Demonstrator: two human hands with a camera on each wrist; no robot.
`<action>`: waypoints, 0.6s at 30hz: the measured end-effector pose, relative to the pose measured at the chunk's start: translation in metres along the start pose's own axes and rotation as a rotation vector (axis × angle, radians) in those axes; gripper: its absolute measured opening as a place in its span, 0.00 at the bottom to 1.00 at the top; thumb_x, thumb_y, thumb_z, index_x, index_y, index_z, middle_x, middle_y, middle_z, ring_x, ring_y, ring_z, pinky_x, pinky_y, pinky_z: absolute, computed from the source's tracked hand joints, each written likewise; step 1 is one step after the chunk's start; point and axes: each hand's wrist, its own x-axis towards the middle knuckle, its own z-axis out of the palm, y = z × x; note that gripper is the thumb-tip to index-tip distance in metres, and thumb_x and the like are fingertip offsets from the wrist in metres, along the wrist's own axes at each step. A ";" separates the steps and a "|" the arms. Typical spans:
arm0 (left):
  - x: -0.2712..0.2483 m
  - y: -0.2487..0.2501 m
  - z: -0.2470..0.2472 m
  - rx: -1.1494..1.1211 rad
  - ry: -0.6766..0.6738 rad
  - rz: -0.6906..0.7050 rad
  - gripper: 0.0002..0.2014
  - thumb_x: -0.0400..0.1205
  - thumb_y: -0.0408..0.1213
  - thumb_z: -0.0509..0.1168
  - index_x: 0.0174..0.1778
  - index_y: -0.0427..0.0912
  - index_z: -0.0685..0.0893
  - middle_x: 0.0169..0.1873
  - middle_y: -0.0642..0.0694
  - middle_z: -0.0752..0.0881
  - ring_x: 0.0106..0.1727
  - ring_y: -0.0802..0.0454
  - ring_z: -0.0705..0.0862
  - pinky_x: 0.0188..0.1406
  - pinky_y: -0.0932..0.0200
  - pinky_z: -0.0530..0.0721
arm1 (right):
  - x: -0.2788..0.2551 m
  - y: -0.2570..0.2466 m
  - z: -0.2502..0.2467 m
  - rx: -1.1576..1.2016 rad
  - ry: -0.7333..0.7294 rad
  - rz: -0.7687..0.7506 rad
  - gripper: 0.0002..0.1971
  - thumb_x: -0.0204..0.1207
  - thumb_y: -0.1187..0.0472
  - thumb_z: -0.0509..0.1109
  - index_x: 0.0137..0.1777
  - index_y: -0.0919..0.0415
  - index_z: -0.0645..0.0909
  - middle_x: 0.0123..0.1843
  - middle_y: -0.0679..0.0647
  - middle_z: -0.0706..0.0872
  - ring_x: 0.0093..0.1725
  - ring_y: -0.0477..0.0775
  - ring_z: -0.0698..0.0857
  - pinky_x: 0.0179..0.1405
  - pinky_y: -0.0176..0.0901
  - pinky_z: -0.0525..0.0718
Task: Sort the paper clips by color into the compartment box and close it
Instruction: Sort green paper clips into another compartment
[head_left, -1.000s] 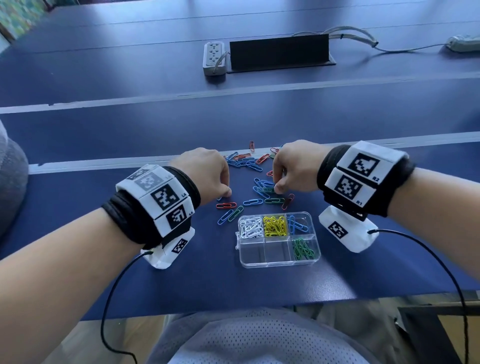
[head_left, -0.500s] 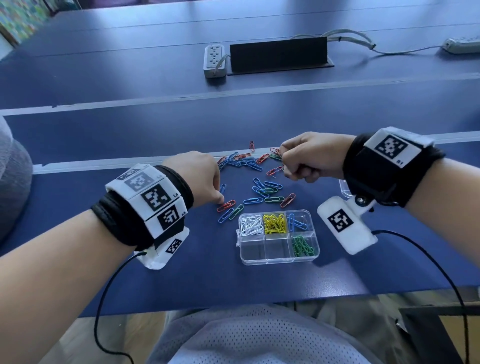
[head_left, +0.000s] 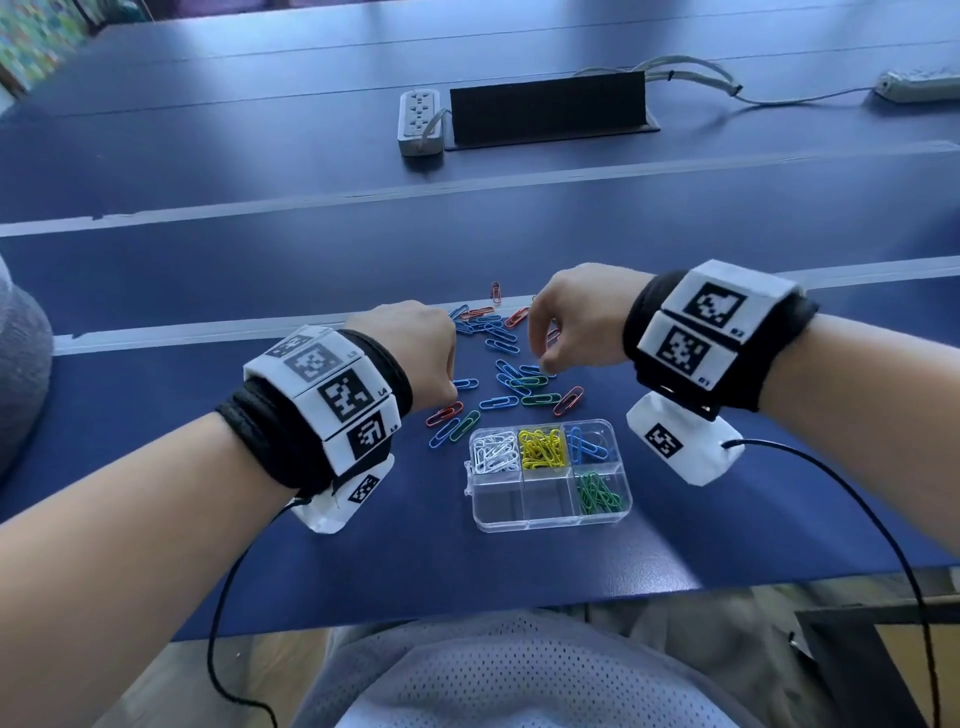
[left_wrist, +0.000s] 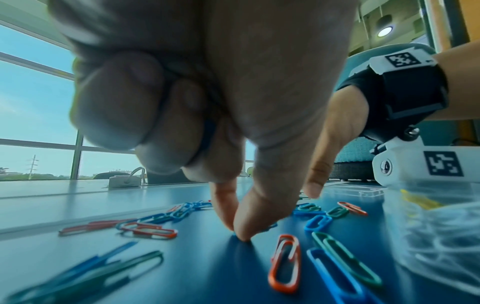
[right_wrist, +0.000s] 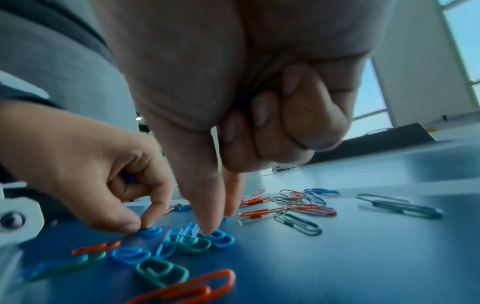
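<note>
Blue, red and green paper clips (head_left: 501, 402) lie loose on the dark blue table behind the clear compartment box (head_left: 496, 501). The box holds white, yellow and blue clips in its far row and green ones (head_left: 597, 491) at near right. My left hand (head_left: 451, 397) pinches a blue clip on the table with thumb and forefinger (left_wrist: 237, 232), and more blue shows inside its curled fingers. My right hand (head_left: 543, 364) reaches thumb and forefinger down onto a blue clip (right_wrist: 221, 238) in the pile (right_wrist: 213, 224), with blue clips tucked under its curled fingers.
A grey power strip (head_left: 420, 122) and a black cable hatch (head_left: 548, 106) sit far back on the table. Another strip (head_left: 919, 85) lies at far right. The table's front edge (head_left: 467, 613) runs just before my lap. Black cables hang from both wrist cameras.
My right hand lifted up and right off the pile, then came back down onto the blue clips. My left hand stayed low at the pile's left side, shifting slightly.
</note>
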 end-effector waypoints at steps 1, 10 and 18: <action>0.001 0.000 0.000 0.001 -0.008 0.000 0.08 0.70 0.44 0.68 0.39 0.45 0.88 0.40 0.47 0.88 0.46 0.44 0.86 0.40 0.58 0.83 | 0.002 -0.001 0.001 -0.035 -0.013 -0.011 0.04 0.68 0.55 0.75 0.42 0.50 0.88 0.38 0.46 0.85 0.43 0.50 0.82 0.40 0.36 0.73; 0.002 0.000 0.003 -0.001 -0.065 0.024 0.11 0.68 0.45 0.67 0.35 0.39 0.85 0.35 0.44 0.86 0.39 0.43 0.81 0.34 0.59 0.76 | 0.004 -0.006 0.004 -0.126 -0.093 0.015 0.15 0.70 0.54 0.68 0.48 0.64 0.88 0.49 0.61 0.89 0.48 0.60 0.85 0.39 0.38 0.75; -0.003 0.001 0.001 -0.126 -0.039 0.005 0.17 0.79 0.44 0.56 0.25 0.42 0.66 0.26 0.47 0.71 0.38 0.44 0.73 0.29 0.60 0.65 | -0.001 -0.003 0.007 -0.156 -0.162 0.030 0.13 0.72 0.50 0.65 0.36 0.61 0.79 0.32 0.54 0.76 0.37 0.56 0.76 0.37 0.41 0.74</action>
